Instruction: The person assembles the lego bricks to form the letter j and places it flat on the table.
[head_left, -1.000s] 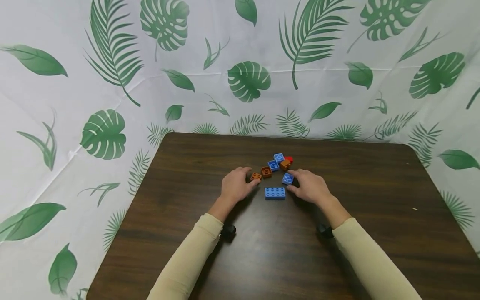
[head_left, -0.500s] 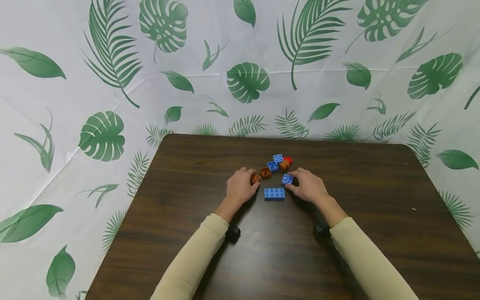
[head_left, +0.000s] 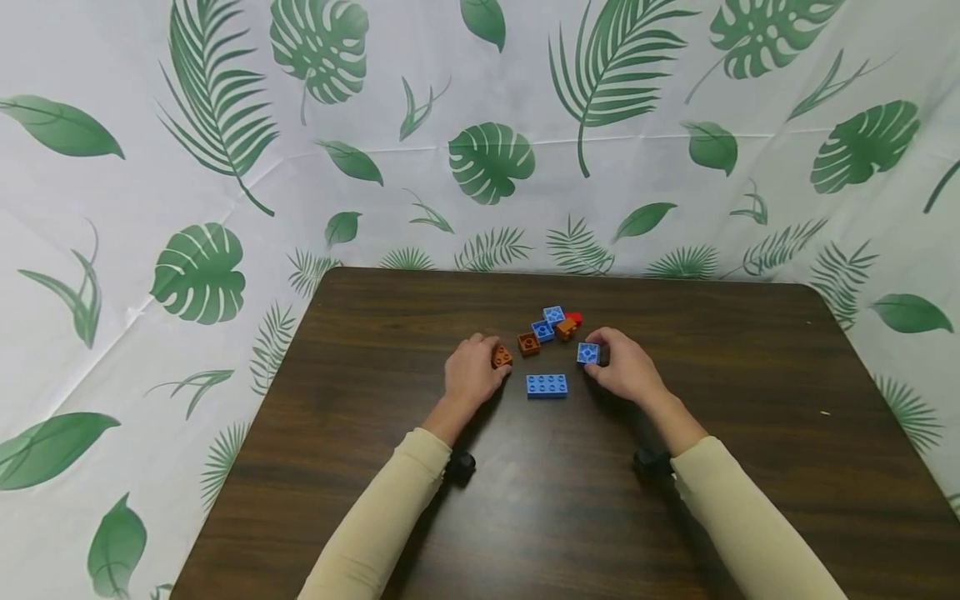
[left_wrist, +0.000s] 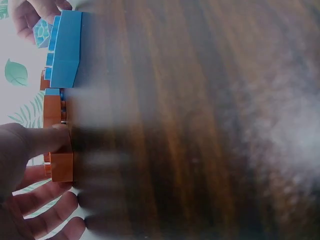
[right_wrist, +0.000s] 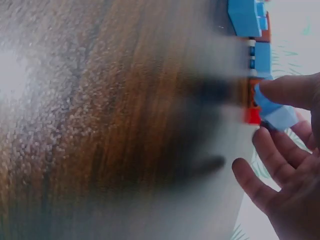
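My left hand (head_left: 486, 365) pinches a small orange brick (head_left: 501, 357) between thumb and fingers; in the left wrist view the thumb (left_wrist: 47, 140) lies on that orange brick (left_wrist: 61, 167). My right hand (head_left: 603, 360) pinches a small blue brick (head_left: 588, 353), which is tilted between thumb and fingers in the right wrist view (right_wrist: 274, 114). A long blue brick (head_left: 547, 384) lies flat on the table between the two hands, touched by neither.
Behind the hands lies a loose cluster: an orange brick (head_left: 528, 343), two small blue bricks (head_left: 542, 330), another orange brick (head_left: 566, 328) and a red one (head_left: 574, 317). The dark wooden table (head_left: 525, 500) is backed by a leaf-print cloth (head_left: 225, 167).
The left hand closed on the small orange brick and drew it slightly left. The right hand took the small blue brick and moved it a little right and up.
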